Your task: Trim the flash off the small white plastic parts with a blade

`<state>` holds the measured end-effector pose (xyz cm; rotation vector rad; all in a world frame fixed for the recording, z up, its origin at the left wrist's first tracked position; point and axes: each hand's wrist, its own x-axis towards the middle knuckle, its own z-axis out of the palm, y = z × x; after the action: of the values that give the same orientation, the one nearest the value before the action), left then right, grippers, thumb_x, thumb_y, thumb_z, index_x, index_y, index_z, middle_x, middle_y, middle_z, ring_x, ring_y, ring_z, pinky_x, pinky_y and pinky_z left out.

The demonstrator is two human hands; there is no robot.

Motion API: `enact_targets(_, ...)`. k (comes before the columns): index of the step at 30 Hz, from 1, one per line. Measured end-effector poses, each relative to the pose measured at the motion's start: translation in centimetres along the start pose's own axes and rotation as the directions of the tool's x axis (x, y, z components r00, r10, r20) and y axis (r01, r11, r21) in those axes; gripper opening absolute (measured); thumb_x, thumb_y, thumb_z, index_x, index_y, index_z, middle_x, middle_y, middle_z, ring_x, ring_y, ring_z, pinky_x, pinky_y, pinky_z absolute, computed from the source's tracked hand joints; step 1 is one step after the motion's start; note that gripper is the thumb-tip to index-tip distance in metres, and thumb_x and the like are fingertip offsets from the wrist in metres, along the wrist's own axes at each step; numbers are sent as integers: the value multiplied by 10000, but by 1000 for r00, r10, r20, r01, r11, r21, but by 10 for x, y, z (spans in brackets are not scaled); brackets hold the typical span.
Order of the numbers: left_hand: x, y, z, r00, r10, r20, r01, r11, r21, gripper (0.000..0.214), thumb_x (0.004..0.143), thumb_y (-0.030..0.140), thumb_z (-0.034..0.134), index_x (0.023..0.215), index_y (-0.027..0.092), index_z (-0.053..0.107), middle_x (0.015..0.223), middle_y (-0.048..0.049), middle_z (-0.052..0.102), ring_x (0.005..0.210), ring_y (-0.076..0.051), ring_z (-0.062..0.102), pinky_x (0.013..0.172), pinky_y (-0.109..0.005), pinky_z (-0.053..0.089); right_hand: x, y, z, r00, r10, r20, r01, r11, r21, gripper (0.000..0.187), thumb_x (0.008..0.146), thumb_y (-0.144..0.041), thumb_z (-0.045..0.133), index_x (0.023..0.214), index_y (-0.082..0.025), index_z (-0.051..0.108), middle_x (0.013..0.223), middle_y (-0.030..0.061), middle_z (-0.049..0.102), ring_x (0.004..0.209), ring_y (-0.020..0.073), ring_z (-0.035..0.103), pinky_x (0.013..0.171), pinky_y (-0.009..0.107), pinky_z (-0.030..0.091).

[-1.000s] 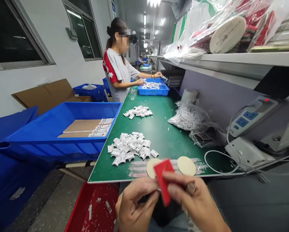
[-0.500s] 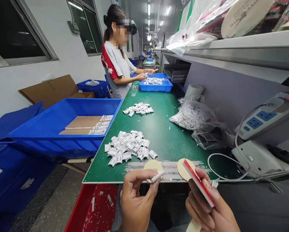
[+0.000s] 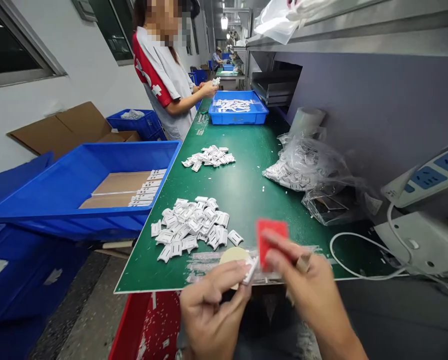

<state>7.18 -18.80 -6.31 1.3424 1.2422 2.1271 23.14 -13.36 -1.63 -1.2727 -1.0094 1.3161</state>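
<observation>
My left hand (image 3: 212, 312) pinches a small white plastic piece (image 3: 251, 270) between thumb and fingers at the near edge of the green bench mat (image 3: 242, 175). My right hand (image 3: 310, 285) holds a red card (image 3: 272, 244), blurred by motion, just beside that piece. Under the two hands lies a round beige disc (image 3: 234, 256), partly hidden by my left hand. Beyond them spreads a heap of white plastic pieces (image 3: 191, 227) on the mat, and a smaller heap (image 3: 209, 157) lies farther along.
A co-worker (image 3: 160, 75) stands at the bench's far end beside a blue tray (image 3: 239, 117) of white pieces. A blue crate (image 3: 134, 147) holds cardboard and stacked strips at left. A plastic bag (image 3: 302, 165), white cable and power strip (image 3: 430, 175) lie right; a red bin (image 3: 149, 325) sits below.
My right hand has brought the red card leftward, close to my left hand, and turned it flat-on. The second beige disc no longer shows. The view has tilted slightly.
</observation>
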Motion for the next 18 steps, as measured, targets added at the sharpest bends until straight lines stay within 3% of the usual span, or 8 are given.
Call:
enact_targets(3,2,-1,0,1000,-24,7,24,999,33,427,784,-30,866,916,293,621,952,55,894,832,-231,880,821,-339,743,-2,-2,-1,997,-3,72,6,999,-35,372,666,-485,994,977,-289,941,694,65,815,656,292,777,606,386,662)
enact_targets(8,-5,-5,-1,1000,-4,-26,5,998,55,498,785,18,895,971,302,530,905,65,887,804,-231,878,824,-358,747,-6,-1,-3,990,-3,142,12,998,-60,316,665,-489,993,923,-311,944,733,61,841,669,291,794,594,370,670)
enact_targets(11,-10,-6,-2,1000,-20,-3,20,999,33,450,840,111,905,962,303,517,943,32,895,794,-260,878,773,-380,754,-6,-3,-4,981,-3,195,10,999,-36,386,522,-400,1078,864,-280,944,711,77,834,646,300,798,582,364,672)
enact_targets(12,-11,-5,-3,1000,-6,-11,6,1000,14,439,847,126,907,976,309,530,934,33,894,792,-266,877,762,-392,755,-5,-3,-4,993,-18,117,20,1000,-13,373,560,-429,1071,882,-288,945,718,65,835,640,288,791,568,353,668)
enact_targets(15,-3,-3,-8,999,49,-9,-49,999,-13,535,771,93,960,1082,348,607,838,73,873,787,-247,865,775,-379,746,-1,-3,-9,995,-40,-92,45,998,48,477,791,-561,952,1186,-297,909,756,29,830,639,185,759,593,240,644)
enact_targets(16,1,-2,-10,1000,3,6,-3,1000,-28,542,768,112,970,1117,357,636,811,76,860,790,-234,857,780,-364,739,-1,-2,-11,994,-3,-106,13,996,90,510,794,-554,958,1219,-279,899,739,31,820,612,167,739,576,216,632)
enact_targets(18,7,0,-10,978,-209,24,210,975,-78,430,824,235,959,1156,336,705,799,43,830,771,-208,831,763,-326,719,-6,3,-17,993,59,-98,-39,980,193,497,781,-561,972,1197,-297,905,823,40,846,608,138,727,599,186,636)
